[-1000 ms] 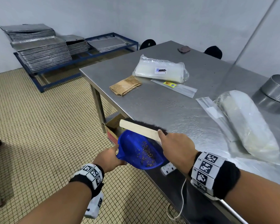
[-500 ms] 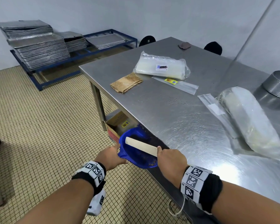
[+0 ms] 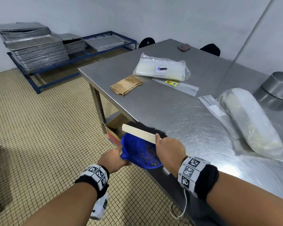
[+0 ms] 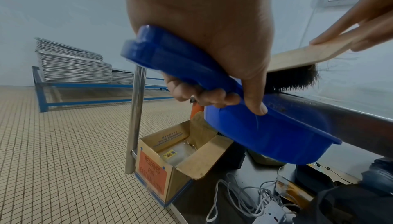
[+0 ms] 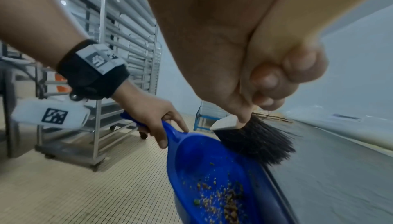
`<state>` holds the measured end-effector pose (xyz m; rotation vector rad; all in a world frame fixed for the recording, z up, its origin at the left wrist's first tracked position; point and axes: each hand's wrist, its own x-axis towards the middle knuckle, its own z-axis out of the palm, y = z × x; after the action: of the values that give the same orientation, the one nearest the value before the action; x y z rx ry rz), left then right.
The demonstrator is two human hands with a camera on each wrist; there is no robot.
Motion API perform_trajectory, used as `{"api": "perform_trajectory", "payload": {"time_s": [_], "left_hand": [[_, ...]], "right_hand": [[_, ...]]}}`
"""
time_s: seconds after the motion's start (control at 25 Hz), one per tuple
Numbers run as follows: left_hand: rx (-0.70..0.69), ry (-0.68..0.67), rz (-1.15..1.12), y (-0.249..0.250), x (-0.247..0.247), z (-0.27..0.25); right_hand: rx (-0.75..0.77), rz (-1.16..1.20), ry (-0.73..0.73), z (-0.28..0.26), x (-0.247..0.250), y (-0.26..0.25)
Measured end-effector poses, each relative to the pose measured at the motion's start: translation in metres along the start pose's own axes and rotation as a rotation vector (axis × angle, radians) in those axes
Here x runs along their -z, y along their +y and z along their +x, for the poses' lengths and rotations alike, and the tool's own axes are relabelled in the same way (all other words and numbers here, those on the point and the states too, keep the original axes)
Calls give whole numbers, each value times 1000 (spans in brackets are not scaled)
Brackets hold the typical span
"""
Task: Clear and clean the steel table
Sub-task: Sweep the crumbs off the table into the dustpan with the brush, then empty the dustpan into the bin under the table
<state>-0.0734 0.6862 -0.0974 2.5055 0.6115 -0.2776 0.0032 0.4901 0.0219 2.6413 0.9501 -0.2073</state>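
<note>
My left hand (image 3: 114,158) grips the handle of a blue dustpan (image 3: 140,152), held against the near edge of the steel table (image 3: 178,111). Brown crumbs (image 5: 225,200) lie in the pan. My right hand (image 3: 169,150) grips a wooden hand brush (image 3: 138,133), whose black bristles (image 5: 257,143) rest on the table edge just above the pan. In the left wrist view my fingers (image 4: 204,94) curl under the dustpan (image 4: 266,131) handle and the thumb lies on top.
On the table lie two white plastic-wrapped packs (image 3: 162,69) (image 3: 252,118), a brown cloth (image 3: 127,84), clear sleeves (image 3: 178,85) and a steel ring (image 3: 279,85). An open cardboard box (image 4: 176,158) and cables (image 4: 244,199) sit under the table. Stacked trays (image 3: 33,48) stand on a blue rack.
The brush dipped off the table edge into the dustpan, then rose back onto the edge. More of the pan's inside and its crumbs show again.
</note>
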Motion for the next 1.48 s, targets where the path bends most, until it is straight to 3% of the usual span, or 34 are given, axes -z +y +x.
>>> {"api": "perform_trajectory", "payload": {"time_s": [0.48, 0.96, 1.12, 1.36, 1.48], "left_hand": [[7, -12, 9, -5, -2, -13], [111, 119, -72, -52, 87, -30], [84, 198, -49, -57, 132, -35], [-17, 302, -48, -33, 189, -26], [-95, 311, -65, -2, 203, -9]], "right_hand": [[63, 15, -126, -20, -7, -7], [62, 309, 114, 27, 39, -18], [44, 388, 197, 42, 71, -16], [-79, 504, 301, 49, 111, 22], [-241, 606, 355, 48, 113, 60]]}}
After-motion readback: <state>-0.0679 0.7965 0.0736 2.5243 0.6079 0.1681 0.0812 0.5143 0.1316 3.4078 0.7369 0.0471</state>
